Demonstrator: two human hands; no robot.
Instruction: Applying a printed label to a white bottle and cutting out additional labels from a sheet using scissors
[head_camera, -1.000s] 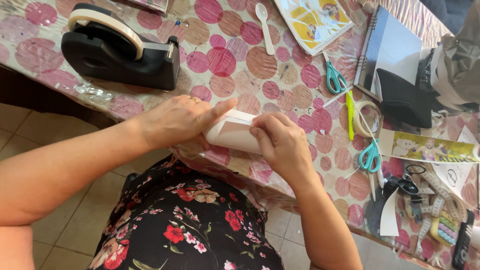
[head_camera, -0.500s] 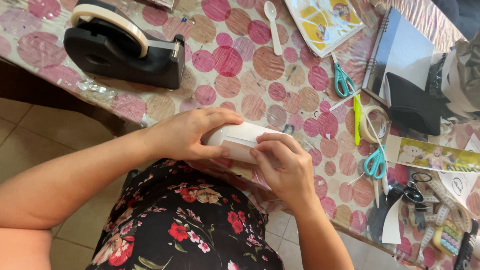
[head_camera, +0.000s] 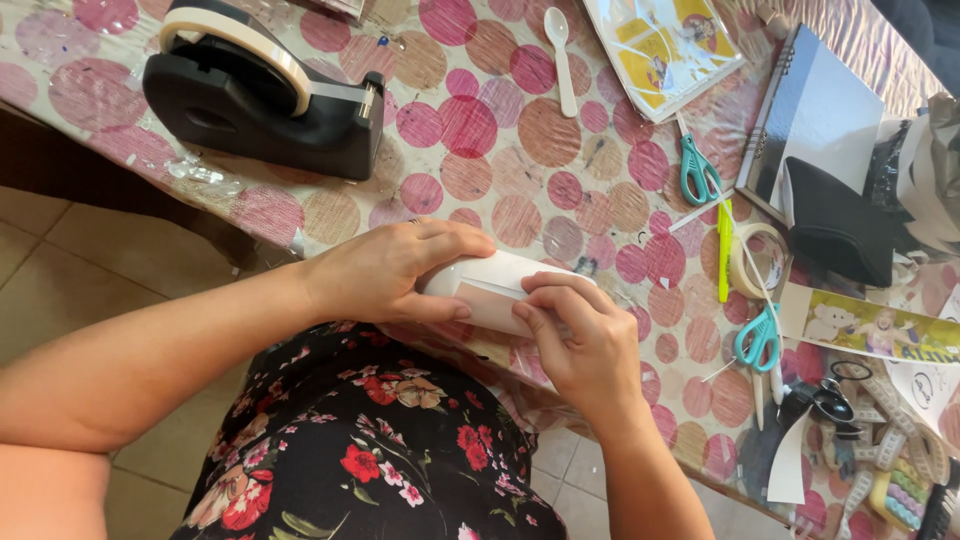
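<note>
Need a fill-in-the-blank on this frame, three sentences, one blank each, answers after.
1. Both hands, left hand and right hand, hold a ____ cylinder at the table's edge.
2. The black tape dispenser stands to the ____ of the white plastic spoon.
3. The two pairs of scissors on the dotted tablecloth have ____ handles.

Missing words: white; left; teal
</note>
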